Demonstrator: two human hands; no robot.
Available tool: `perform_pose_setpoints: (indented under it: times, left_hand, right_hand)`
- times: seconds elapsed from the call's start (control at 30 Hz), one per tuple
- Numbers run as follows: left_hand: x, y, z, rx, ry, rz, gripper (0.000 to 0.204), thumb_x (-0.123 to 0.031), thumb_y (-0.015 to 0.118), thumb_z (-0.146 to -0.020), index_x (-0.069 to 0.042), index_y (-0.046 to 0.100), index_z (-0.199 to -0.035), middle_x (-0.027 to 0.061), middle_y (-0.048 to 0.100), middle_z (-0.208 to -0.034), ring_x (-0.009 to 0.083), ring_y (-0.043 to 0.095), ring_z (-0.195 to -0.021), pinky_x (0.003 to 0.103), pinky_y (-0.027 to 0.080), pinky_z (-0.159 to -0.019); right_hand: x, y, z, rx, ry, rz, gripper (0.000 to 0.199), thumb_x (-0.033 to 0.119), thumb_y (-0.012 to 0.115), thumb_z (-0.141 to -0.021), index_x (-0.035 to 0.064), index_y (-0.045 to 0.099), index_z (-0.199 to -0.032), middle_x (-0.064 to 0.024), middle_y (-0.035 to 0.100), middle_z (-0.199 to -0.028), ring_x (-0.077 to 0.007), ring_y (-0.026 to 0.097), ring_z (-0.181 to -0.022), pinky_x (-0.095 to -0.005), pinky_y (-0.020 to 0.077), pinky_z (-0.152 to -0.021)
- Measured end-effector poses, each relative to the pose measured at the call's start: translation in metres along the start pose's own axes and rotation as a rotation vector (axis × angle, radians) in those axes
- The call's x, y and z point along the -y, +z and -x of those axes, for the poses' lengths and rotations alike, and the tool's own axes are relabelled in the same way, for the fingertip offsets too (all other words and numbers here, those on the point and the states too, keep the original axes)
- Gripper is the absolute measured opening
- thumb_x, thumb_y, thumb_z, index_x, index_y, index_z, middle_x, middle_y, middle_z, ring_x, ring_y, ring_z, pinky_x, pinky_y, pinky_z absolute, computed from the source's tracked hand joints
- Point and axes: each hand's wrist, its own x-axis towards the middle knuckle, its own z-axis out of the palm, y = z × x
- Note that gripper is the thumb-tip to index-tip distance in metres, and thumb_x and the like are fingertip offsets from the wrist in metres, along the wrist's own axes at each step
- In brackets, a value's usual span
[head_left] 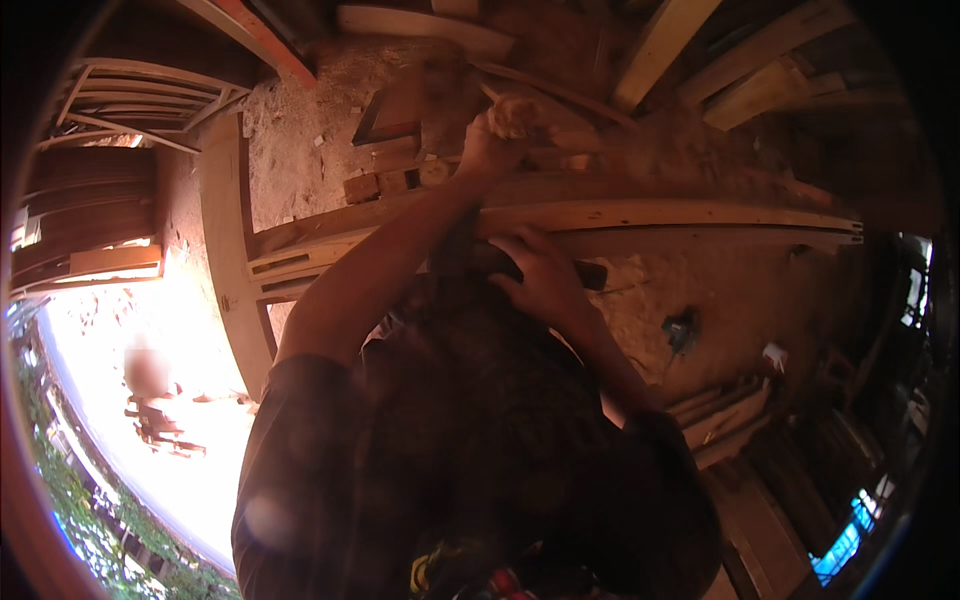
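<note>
My left hand point(488, 148) reaches past the long wooden beams, its fingers closed round a crumpled, pale brown bundle point(516, 115) that looks like wood shavings. Closer to my body, my right hand point(545, 275) curls over a dark, long block point(592, 273), thumb and fingers on either side of it. Part of that block lies hidden under the palm, and its kind is too dark to make out. Just beyond the right hand's fingertips runs a long wooden beam point(660, 213) with slots cut at its ends.
A wide board point(228, 250) crosses under the beams' left end. Wood offcuts point(362, 188) lie beyond them. Planks point(665, 50) lean at the far right, and slatted frames point(150, 100) stand far left. A dark green power tool point(680, 328) rests on the dusty ground.
</note>
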Motion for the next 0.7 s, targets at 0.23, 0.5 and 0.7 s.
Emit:
perform_pose_setpoints:
  times: [0.23, 0.5, 0.7]
  left_hand:
    - [0.02, 0.0, 0.011, 0.131, 0.068, 0.119, 0.065, -0.035, 0.093, -0.08, -0.004, 0.067, -0.131, 0.0196, 0.077, -0.121, 0.0356, 0.074, -0.115, 0.046, 0.06, -0.097]
    - [0.002, -0.063, 0.037, 0.242, -0.006, -0.212, 0.063, -0.027, 0.085, -0.09, -0.004, 0.06, -0.143, 0.0183, 0.072, -0.135, 0.0338, 0.069, -0.127, 0.044, 0.056, -0.105]
    - [0.058, -0.143, 0.115, -0.138, -0.121, 0.192, 0.04, -0.012, 0.073, -0.103, 0.001, 0.062, -0.139, 0.0136, 0.074, -0.133, 0.0198, 0.07, -0.124, 0.034, 0.054, -0.107]
  right_hand:
    - [-0.024, -0.065, -0.061, -0.514, 0.021, -0.123, 0.057, 0.039, 0.08, -0.095, 0.0072, 0.067, -0.14, -0.0175, 0.069, -0.135, -0.0359, 0.066, -0.127, -0.044, 0.0554, -0.103]
    - [-0.028, -0.082, -0.108, -0.11, 0.153, -0.14, 0.057, 0.031, 0.084, -0.09, 0.0103, 0.068, -0.141, -0.0128, 0.071, -0.132, -0.0304, 0.071, -0.117, -0.0405, 0.0572, -0.098]
    - [-0.077, -0.086, -0.108, -0.139, -0.033, 0.062, 0.06, 0.022, 0.082, -0.087, 0.0122, 0.066, -0.144, -0.0131, 0.07, -0.135, -0.031, 0.07, -0.118, -0.0422, 0.058, -0.098]
